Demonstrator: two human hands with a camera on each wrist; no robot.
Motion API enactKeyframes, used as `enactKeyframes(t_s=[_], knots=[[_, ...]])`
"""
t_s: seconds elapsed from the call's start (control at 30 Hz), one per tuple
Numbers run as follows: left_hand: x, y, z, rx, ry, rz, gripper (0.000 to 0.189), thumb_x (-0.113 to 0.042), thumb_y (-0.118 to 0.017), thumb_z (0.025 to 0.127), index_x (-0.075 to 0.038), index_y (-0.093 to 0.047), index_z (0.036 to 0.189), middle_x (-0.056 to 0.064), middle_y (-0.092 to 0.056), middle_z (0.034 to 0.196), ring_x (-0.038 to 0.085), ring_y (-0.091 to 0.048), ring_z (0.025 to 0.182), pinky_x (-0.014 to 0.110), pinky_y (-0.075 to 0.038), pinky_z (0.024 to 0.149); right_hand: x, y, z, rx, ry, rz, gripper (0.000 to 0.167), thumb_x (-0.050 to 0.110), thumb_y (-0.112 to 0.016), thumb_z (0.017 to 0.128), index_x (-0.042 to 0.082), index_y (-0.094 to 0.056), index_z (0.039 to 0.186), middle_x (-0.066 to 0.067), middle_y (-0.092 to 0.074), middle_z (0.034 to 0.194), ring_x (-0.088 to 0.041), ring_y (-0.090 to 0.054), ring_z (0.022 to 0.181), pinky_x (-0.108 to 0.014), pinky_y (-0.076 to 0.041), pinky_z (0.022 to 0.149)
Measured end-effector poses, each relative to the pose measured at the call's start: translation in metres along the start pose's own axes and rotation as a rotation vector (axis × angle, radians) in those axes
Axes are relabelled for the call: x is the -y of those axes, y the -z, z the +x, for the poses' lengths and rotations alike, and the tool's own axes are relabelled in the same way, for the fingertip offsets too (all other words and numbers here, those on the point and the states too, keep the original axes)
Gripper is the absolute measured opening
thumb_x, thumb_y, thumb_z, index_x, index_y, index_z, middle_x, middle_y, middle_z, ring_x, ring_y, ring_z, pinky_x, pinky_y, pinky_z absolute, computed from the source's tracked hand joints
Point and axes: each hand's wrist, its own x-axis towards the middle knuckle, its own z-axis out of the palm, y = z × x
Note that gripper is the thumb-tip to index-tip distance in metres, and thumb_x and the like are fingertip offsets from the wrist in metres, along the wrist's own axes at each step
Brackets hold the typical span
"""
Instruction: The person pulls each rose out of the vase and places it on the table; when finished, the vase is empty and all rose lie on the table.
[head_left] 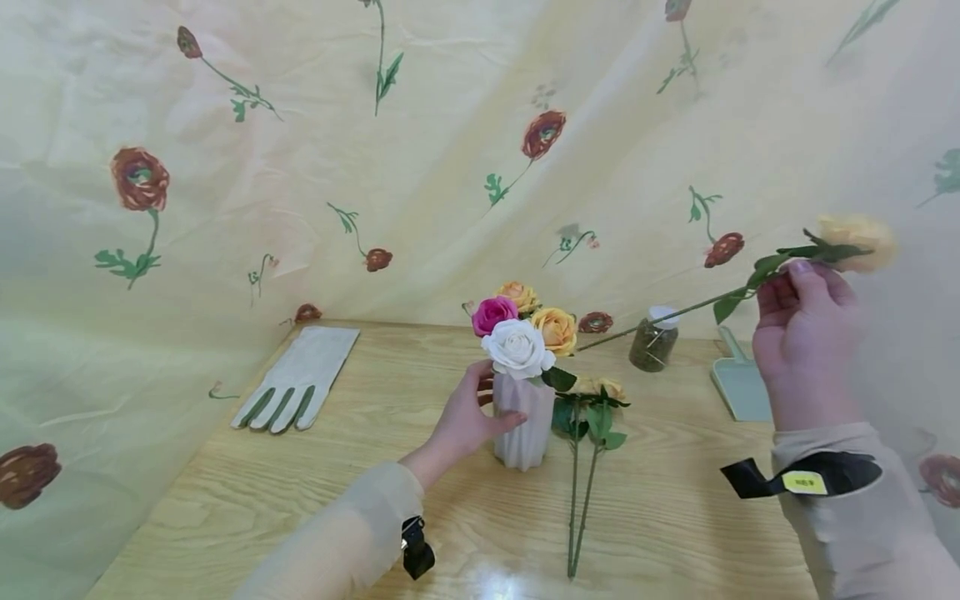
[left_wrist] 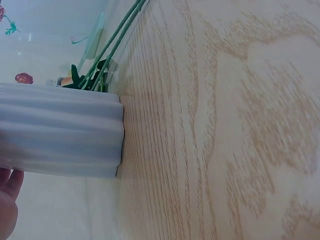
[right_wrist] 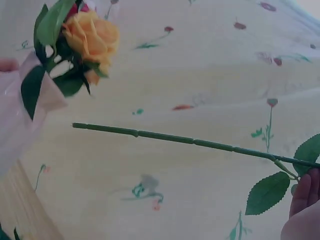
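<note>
A pale fluted vase [head_left: 521, 425] stands upright on the table, holding a white rose [head_left: 518, 348], a magenta rose [head_left: 494, 316] and two yellow-orange roses [head_left: 554, 331]. My left hand [head_left: 480, 412] grips the vase near its top, thumb across the front and fingers behind. Up at the right, my right hand [head_left: 806, 333] holds a pale yellow rose [head_left: 858, 242] just below its bloom. That rose's bare green stem [right_wrist: 165, 138] slants down toward the vase, its cut end apart from it in the right wrist view.
Two more yellow roses [head_left: 587, 483] lie right of the vase, stems toward me. Behind them stands a white-lidded jar [head_left: 654, 343]. A light green dustpan [head_left: 738, 387] lies farther right, and a white glove [head_left: 303, 375] lies at the left. A flower-patterned cloth [head_left: 420, 167] hangs behind the table.
</note>
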Motion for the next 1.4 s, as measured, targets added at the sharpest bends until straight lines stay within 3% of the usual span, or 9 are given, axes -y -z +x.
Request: enactKeyframes(t_s=[0.2,0.5,0.67,0.8,0.93,1.17,1.4], knots=[[0.001,0.002,0.0,-0.003,0.001,0.012,0.084,-0.032,-0.079,0.076,-0.015,-0.03,0.142,0.007,-0.045,0.13,0.027,-0.05,0.113,0.044,-0.046,0.094,0.005,0.023,0.005,-0.035,-0.068,-0.136,0.012,-0.01,-0.063,0.083,-0.006,-0.052,0.088,-0.013,-0.055,0.075,-0.021,-0.052,0.063,-0.028,-0.049,0.055],[0.006,0.002,-0.001,0.001,-0.04,0.015,0.084,-0.031,-0.078,0.077,-0.014,-0.029,0.144,0.008,-0.045,0.131,0.028,-0.049,0.115,0.046,-0.045,0.096,-0.014,0.051,0.002,-0.029,-0.099,-0.293,0.013,-0.014,-0.063,0.081,-0.004,-0.054,0.08,-0.009,-0.057,0.078,-0.018,-0.054,0.061,-0.023,-0.048,0.051],[0.006,0.001,0.0,0.0,-0.071,0.032,0.084,-0.03,-0.078,0.077,-0.014,-0.03,0.145,0.008,-0.045,0.131,0.027,-0.049,0.115,0.044,-0.045,0.096,-0.031,0.071,-0.003,0.024,-0.143,-0.508,0.012,-0.01,-0.065,0.082,-0.001,-0.06,0.077,-0.005,-0.059,0.077,-0.014,-0.056,0.06,-0.02,-0.049,0.052],[0.006,0.0,0.001,0.0,-0.086,0.029,0.083,-0.027,-0.078,0.077,-0.013,-0.031,0.144,0.009,-0.045,0.131,0.028,-0.049,0.114,0.044,-0.045,0.095,-0.041,0.091,-0.01,0.056,-0.233,-0.688,0.008,-0.002,-0.065,0.084,0.003,-0.061,0.081,-0.001,-0.058,0.079,-0.01,-0.056,0.068,-0.017,-0.049,0.058],[0.006,-0.001,0.001,0.003,-0.078,0.034,0.082,-0.027,-0.078,0.077,-0.014,-0.032,0.143,0.008,-0.046,0.13,0.027,-0.05,0.114,0.044,-0.045,0.095,-0.049,0.109,-0.015,0.085,-0.31,-0.841,0.005,0.005,-0.064,0.087,0.006,-0.06,0.086,0.002,-0.057,0.081,-0.008,-0.057,0.072,-0.016,-0.051,0.063],[0.006,-0.001,0.002,-0.003,-0.067,0.018,0.081,-0.026,-0.079,0.077,-0.015,-0.032,0.142,0.008,-0.045,0.129,0.029,-0.05,0.113,0.043,-0.045,0.095,-0.062,0.126,-0.019,0.147,-0.366,-1.068,0.004,0.011,-0.064,0.089,0.01,-0.061,0.088,0.006,-0.06,0.08,-0.006,-0.056,0.07,-0.016,-0.051,0.063],[0.005,0.0,0.001,-0.005,-0.057,0.023,0.081,-0.026,-0.079,0.077,-0.015,-0.031,0.142,0.007,-0.045,0.129,0.027,-0.051,0.112,0.042,-0.046,0.095,-0.075,0.143,-0.023,0.208,-0.455,-1.339,0.031,0.021,-0.059,0.093,-0.002,-0.054,0.113,0.01,-0.06,0.082,-0.005,-0.054,0.073,-0.019,-0.05,0.065]])
